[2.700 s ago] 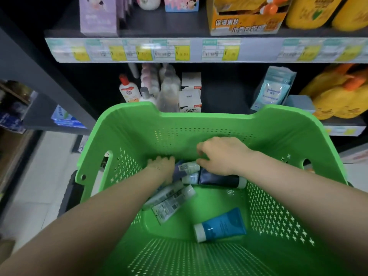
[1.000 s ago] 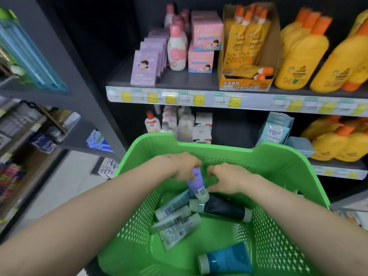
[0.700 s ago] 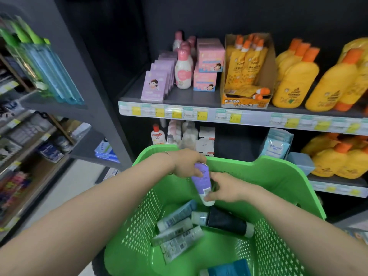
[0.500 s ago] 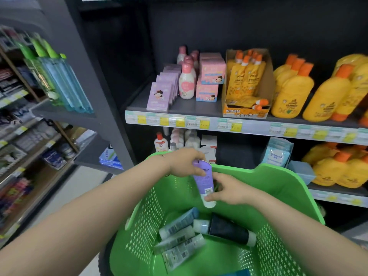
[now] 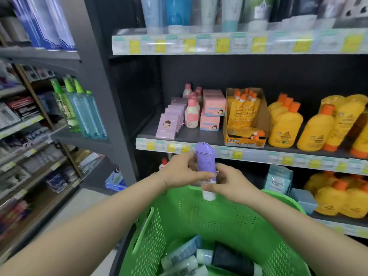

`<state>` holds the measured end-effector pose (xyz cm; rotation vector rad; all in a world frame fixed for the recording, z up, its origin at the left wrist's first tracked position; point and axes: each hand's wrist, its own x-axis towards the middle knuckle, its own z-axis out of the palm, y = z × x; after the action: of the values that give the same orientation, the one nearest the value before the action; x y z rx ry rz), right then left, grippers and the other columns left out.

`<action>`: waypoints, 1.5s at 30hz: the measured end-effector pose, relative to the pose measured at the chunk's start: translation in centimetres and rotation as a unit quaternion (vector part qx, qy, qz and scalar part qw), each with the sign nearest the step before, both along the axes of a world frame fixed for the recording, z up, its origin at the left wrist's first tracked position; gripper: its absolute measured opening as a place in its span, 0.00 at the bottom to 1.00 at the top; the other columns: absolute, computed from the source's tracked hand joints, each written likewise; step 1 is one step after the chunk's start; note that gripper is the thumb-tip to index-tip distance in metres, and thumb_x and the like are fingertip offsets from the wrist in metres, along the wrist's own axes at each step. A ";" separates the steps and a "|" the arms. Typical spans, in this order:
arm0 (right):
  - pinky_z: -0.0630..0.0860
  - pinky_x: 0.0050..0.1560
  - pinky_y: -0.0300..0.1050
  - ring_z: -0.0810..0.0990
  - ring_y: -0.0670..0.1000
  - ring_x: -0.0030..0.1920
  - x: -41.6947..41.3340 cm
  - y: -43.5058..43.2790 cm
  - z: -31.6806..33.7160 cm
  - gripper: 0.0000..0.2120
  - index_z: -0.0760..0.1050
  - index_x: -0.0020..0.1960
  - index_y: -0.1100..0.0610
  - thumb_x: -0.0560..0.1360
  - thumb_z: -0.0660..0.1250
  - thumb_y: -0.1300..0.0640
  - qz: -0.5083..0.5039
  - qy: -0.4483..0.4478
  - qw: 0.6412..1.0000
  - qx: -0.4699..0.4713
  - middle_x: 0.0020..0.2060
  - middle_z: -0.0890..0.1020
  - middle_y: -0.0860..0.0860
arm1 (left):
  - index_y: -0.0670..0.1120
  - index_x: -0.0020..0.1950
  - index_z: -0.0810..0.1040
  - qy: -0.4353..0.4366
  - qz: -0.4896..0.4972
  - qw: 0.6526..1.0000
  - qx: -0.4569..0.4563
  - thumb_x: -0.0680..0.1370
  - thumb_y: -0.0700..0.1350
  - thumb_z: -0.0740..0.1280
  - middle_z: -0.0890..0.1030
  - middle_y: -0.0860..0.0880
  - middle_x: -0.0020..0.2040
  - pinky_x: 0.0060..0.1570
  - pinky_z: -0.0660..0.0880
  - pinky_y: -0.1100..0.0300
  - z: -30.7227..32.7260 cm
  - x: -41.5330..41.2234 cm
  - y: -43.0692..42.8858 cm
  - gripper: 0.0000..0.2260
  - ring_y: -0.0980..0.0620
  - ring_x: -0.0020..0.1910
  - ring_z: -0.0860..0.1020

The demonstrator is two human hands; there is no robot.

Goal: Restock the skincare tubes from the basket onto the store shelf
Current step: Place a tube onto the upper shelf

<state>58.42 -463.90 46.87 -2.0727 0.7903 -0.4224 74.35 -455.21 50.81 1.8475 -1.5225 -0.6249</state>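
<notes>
— What's nearest?
— A green basket (image 5: pixel 199 216). Several tubes (image 5: pixel 184 255) lie at its bottom, with a dark tube (image 5: pixel 233 261) among them.
— And the hands?
— Over the far rim, both hold a purple tube (image 5: pixel 205 162) upright, cap down. The left hand (image 5: pixel 179 172) is wrapped round its middle, and the right hand (image 5: pixel 229 184) pinches the lower end.
— Beyond?
— A shelf (image 5: pixel 199 135) with pink boxes (image 5: pixel 213 110) and yellow bottles (image 5: pixel 284 128). On the upper shelf (image 5: pixel 219 42) stand tall tubes (image 5: pixel 176 10).
</notes>
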 end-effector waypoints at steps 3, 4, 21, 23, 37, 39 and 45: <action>0.74 0.38 0.47 0.73 0.47 0.34 1.1 0.4 1.6 0.19 0.76 0.53 0.51 0.66 0.76 0.47 -0.027 -0.005 0.998 -0.050 0.38 0.79 0.51 | 0.49 0.55 0.73 0.072 0.068 0.994 -0.054 0.65 0.56 0.77 0.79 0.53 0.39 0.37 0.71 0.66 0.8 -0.5 -0.2 0.25 0.58 0.37 0.76; 0.75 0.37 0.47 0.73 0.47 0.34 1.5 0.6 2.0 0.19 0.75 0.54 0.51 0.67 0.75 0.47 -0.030 -0.005 0.998 -0.061 0.36 0.78 0.51 | 0.48 0.56 0.71 0.090 0.090 0.990 -0.066 0.65 0.56 0.78 0.79 0.52 0.39 0.36 0.71 0.65 1.1 -0.6 -0.2 0.26 0.57 0.36 0.76; 0.78 0.48 0.45 0.81 0.52 0.43 4.0 -1.8 10.0 0.02 0.74 0.49 0.49 0.77 0.67 0.53 0.006 -0.146 0.989 -0.023 0.43 0.82 0.54 | 0.41 0.58 0.74 0.181 0.071 0.962 -0.192 0.81 0.43 0.60 0.79 0.49 0.42 0.41 0.75 0.61 8.5 1.7 -1.7 0.09 0.59 0.37 0.76; 0.73 0.41 0.36 0.78 0.47 0.39 4.1 -1.7 10.7 0.03 0.73 0.49 0.49 0.78 0.64 0.57 0.007 -0.151 0.988 -0.023 0.43 0.81 0.54 | 0.44 0.55 0.74 0.172 0.070 0.962 -0.198 0.82 0.43 0.58 0.77 0.52 0.39 0.41 0.73 0.62 9.1 1.7 -1.9 0.07 0.60 0.36 0.75; 0.77 0.42 0.43 0.78 0.49 0.41 3.4 -2.4 15.7 0.09 0.74 0.57 0.57 0.77 0.66 0.60 0.014 -0.195 0.981 -0.003 0.43 0.82 0.55 | 0.43 0.60 0.70 0.236 0.049 0.939 -0.247 0.83 0.44 0.57 0.79 0.49 0.53 0.41 0.75 0.69 12.9 0.7 -3.0 0.09 0.61 0.43 0.78; 0.77 0.44 0.45 0.80 0.49 0.42 2.8 -2.7 16.2 0.10 0.74 0.57 0.56 0.76 0.67 0.59 -0.003 -0.198 0.980 -0.023 0.43 0.83 0.54 | 0.41 0.61 0.69 0.253 0.018 0.937 -0.241 0.83 0.42 0.56 0.79 0.48 0.52 0.39 0.74 0.71 13.5 0.3 -3.1 0.09 0.62 0.40 0.78; 0.74 0.38 0.38 0.80 0.45 0.39 0.9 -3.6 17.4 0.09 0.72 0.52 0.51 0.75 0.70 0.59 -0.053 -0.228 0.971 -0.049 0.42 0.82 0.52 | 0.47 0.58 0.72 0.264 0.005 0.935 -0.238 0.78 0.48 0.66 0.81 0.50 0.50 0.37 0.74 0.71 14.7 -2.1 -3.6 0.12 0.60 0.44 0.80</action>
<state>59.31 -467.53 64.23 -1.9182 0.6089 -0.9742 72.24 -458.86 65.50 1.1939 -1.1687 -0.6172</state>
